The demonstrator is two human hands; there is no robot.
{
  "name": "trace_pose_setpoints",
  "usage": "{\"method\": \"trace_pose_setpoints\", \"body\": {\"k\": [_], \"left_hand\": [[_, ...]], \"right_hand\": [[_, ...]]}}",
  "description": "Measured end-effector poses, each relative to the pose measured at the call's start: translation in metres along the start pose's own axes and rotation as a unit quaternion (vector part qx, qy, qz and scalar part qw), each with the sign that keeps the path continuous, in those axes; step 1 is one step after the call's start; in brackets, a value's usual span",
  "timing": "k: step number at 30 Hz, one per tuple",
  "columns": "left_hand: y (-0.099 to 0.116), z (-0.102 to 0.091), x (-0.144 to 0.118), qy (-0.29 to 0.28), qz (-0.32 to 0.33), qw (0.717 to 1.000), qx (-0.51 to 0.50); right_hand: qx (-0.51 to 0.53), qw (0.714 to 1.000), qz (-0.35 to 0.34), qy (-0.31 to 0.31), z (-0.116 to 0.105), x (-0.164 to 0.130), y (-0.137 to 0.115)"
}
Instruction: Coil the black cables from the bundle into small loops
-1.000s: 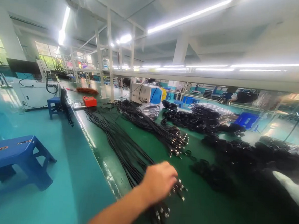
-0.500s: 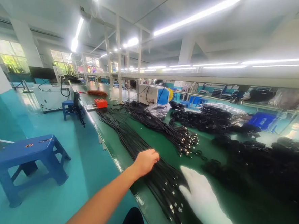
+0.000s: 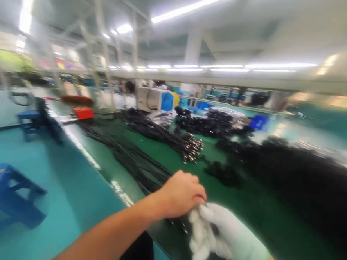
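Note:
My bare left hand (image 3: 184, 195) is closed, its fingertips meeting the thumb of my right hand above the cable bundle. My right hand (image 3: 232, 231) wears a white knitted glove and is curled. Between and below the hands hang soft, lumpy white fingers of what looks like a loose white glove (image 3: 200, 241), pinched at its top; motion blur softens its outline. Beneath them, a long bundle of black cables (image 3: 136, 163) runs along the green bench top (image 3: 164, 188), its near ends mostly hidden by my hands.
Another black cable bundle (image 3: 161, 135) with shiny metal ends lies farther back. Piles of black coiled cables (image 3: 277, 167) cover the right side. A red box (image 3: 83, 112) and a white-and-blue machine (image 3: 154, 99) stand at the back. A blue stool (image 3: 11, 194) is on the floor at left.
My left hand has left the cables and moved right to meet my gloved right hand. White glove fingers now show between them. The view has turned to the right.

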State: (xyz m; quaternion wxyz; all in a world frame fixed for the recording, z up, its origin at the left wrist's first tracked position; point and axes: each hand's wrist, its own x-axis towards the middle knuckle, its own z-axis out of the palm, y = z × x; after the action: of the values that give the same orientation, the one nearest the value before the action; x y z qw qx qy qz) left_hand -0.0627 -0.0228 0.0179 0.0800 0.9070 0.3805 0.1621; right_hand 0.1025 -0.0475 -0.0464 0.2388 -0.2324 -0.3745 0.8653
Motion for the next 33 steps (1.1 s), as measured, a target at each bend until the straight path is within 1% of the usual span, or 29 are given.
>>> {"method": "trace_pose_setpoints", "body": {"k": [2, 4, 8, 12, 14, 16, 17, 19, 21, 22, 23, 25, 27, 29, 31, 32, 33], "left_hand": [[0.008, -0.007, 0.017, -0.036, 0.041, 0.998, -0.037], [0.011, -0.008, 0.033, -0.052, 0.070, 0.993, -0.081], [0.022, -0.004, 0.051, -0.055, 0.089, 0.987, -0.120], [0.033, 0.002, 0.062, -0.049, 0.072, 0.987, -0.134], [0.035, 0.010, 0.066, -0.040, 0.072, 0.987, -0.138], [0.030, 0.023, 0.067, -0.033, 0.081, 0.988, -0.130], [0.024, 0.031, 0.065, -0.030, 0.077, 0.990, -0.113], [0.009, 0.047, 0.058, -0.015, 0.039, 0.998, -0.043], [-0.007, 0.061, 0.046, 0.019, -0.023, 0.998, 0.047], [-0.012, 0.067, 0.039, 0.030, -0.041, 0.996, 0.078], [-0.014, 0.072, 0.031, 0.033, -0.044, 0.994, 0.096], [-0.008, 0.082, 0.012, 0.027, -0.014, 0.993, 0.112], [0.007, 0.088, -0.007, 0.034, 0.046, 0.990, 0.127], [0.025, 0.089, -0.023, 0.043, 0.119, 0.982, 0.138], [0.039, 0.079, -0.029, 0.044, 0.173, 0.975, 0.134], [0.044, 0.071, -0.028, 0.049, 0.181, 0.974, 0.124], [0.047, 0.060, -0.025, 0.055, 0.175, 0.977, 0.110]], "right_hand": [[0.063, 0.996, -0.020, -0.067, -0.005, -0.011, 0.002], [0.101, 0.989, -0.038, -0.098, -0.012, -0.021, 0.003], [0.131, 0.982, -0.050, -0.124, -0.020, -0.036, 0.000], [0.126, 0.980, -0.069, -0.138, -0.022, -0.043, -0.001], [0.121, 0.978, -0.080, -0.148, -0.023, -0.046, -0.001], [0.116, 0.975, -0.110, -0.158, -0.024, -0.051, -0.004], [0.115, 0.972, -0.137, -0.152, -0.025, -0.054, -0.006], [0.126, 0.963, -0.208, -0.116, -0.028, -0.065, -0.015], [0.161, 0.945, -0.275, -0.073, -0.031, -0.076, -0.027], [0.182, 0.934, -0.302, -0.059, -0.033, -0.082, -0.034], [0.197, 0.923, -0.327, -0.050, -0.034, -0.087, -0.041], [0.198, 0.910, -0.363, -0.026, -0.037, -0.093, -0.053], [0.170, 0.913, -0.371, 0.019, -0.040, -0.094, -0.060], [0.143, 0.920, -0.358, 0.067, -0.044, -0.091, -0.061], [0.119, 0.928, -0.339, 0.102, -0.048, -0.083, -0.056], [0.107, 0.935, -0.321, 0.111, -0.050, -0.079, -0.051], [0.093, 0.944, -0.295, 0.112, -0.050, -0.074, -0.045]]}}
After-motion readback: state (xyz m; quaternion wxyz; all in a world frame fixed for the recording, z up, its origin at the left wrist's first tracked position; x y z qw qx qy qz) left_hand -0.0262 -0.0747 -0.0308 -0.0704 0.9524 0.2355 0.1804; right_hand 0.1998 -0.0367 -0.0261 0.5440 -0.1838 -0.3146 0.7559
